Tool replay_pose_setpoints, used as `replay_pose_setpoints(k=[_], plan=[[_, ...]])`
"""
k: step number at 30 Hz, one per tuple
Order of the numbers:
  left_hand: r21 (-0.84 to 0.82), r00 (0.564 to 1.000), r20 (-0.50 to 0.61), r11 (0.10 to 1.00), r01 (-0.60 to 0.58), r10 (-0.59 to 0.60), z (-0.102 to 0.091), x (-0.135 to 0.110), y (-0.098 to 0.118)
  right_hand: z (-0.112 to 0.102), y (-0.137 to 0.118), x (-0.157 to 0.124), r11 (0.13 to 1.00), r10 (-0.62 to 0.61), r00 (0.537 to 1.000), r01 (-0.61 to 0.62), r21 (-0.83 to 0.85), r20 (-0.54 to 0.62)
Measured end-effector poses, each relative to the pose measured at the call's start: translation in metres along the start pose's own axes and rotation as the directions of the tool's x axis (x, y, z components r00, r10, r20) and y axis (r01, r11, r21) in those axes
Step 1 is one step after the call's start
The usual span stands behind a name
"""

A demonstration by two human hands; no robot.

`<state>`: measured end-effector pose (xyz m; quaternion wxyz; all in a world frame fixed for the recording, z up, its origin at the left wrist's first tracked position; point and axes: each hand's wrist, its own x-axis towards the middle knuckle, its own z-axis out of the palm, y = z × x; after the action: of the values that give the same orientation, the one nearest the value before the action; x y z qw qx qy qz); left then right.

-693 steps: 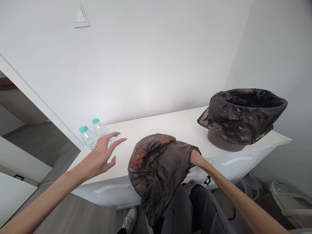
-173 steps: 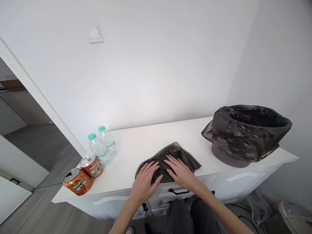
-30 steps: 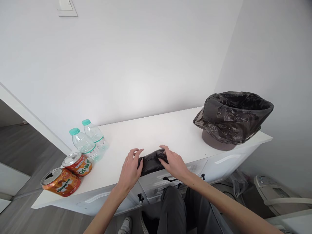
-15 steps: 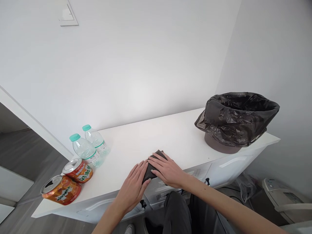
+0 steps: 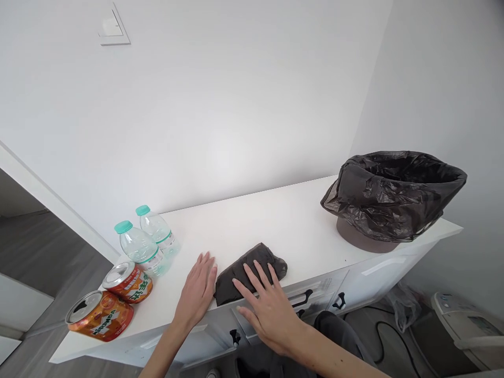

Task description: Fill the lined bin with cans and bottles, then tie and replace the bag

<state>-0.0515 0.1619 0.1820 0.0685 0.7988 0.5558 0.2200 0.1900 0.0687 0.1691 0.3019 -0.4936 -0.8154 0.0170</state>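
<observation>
A folded black plastic bag (image 5: 252, 269) lies near the front edge of the white countertop (image 5: 275, 220). My right hand (image 5: 268, 310) rests on its near side with the fingers stretched out flat. My left hand (image 5: 195, 296) lies flat on the counter just left of the bag, fingers together and extended, touching its left edge. Neither hand grips anything.
Two small clear bottles with teal caps (image 5: 137, 244) stand at the left; two orange drink cans (image 5: 118, 294) lie on their sides in front of them. A bin lined with a black bag (image 5: 389, 194) stands at the right end. Drawers with dark handles (image 5: 303, 299) sit below the counter.
The bag went from a loose heap to a small folded packet. In the last second both hands stopped pressing on top of it and slid back toward me, left hand now beside it.
</observation>
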Motion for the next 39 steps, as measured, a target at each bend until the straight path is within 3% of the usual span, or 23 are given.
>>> replay_pose_setpoints(k=[3,6,13,18,23,27,31,35,39], plan=[[-0.017,0.999,-0.032,1.000,-0.006,0.006,0.001,-0.002,0.002,-0.002,0.008,0.007,0.998,0.046,0.999,-0.046,-0.037,-0.004],[-0.034,0.998,-0.050,0.999,0.030,-0.032,0.000,-0.004,0.004,-0.008,0.039,0.022,0.990,0.128,0.992,-0.129,-0.059,-0.018],[0.026,0.994,-0.110,0.999,0.029,-0.026,0.003,-0.001,0.005,-0.033,0.166,0.060,0.947,0.304,0.952,-0.306,-0.098,-0.034],[0.065,0.987,-0.159,0.998,0.027,-0.016,0.005,0.002,0.005,-0.040,0.259,0.083,0.821,0.531,0.841,-0.540,-0.184,-0.102],[0.101,0.981,-0.194,0.995,-0.005,0.024,0.003,0.003,0.007,-0.039,0.313,0.107,0.741,0.633,0.755,-0.655,-0.148,-0.172],[0.097,0.983,-0.184,0.995,-0.001,0.019,0.001,0.001,0.011,-0.034,0.331,0.113,0.738,0.611,0.755,-0.652,-0.176,-0.238],[0.087,0.988,-0.152,0.996,0.025,-0.012,-0.001,-0.002,0.016,-0.027,0.331,0.100,0.789,0.488,0.826,-0.555,-0.263,-0.282],[0.099,0.992,-0.126,0.995,0.014,-0.001,-0.002,-0.004,0.019,-0.028,0.309,0.075,0.822,0.451,0.864,-0.500,-0.273,-0.224],[0.128,0.994,-0.101,0.992,-0.024,0.037,-0.002,-0.004,0.020,-0.039,0.264,0.044,0.864,0.407,0.900,-0.434,-0.254,-0.155]])
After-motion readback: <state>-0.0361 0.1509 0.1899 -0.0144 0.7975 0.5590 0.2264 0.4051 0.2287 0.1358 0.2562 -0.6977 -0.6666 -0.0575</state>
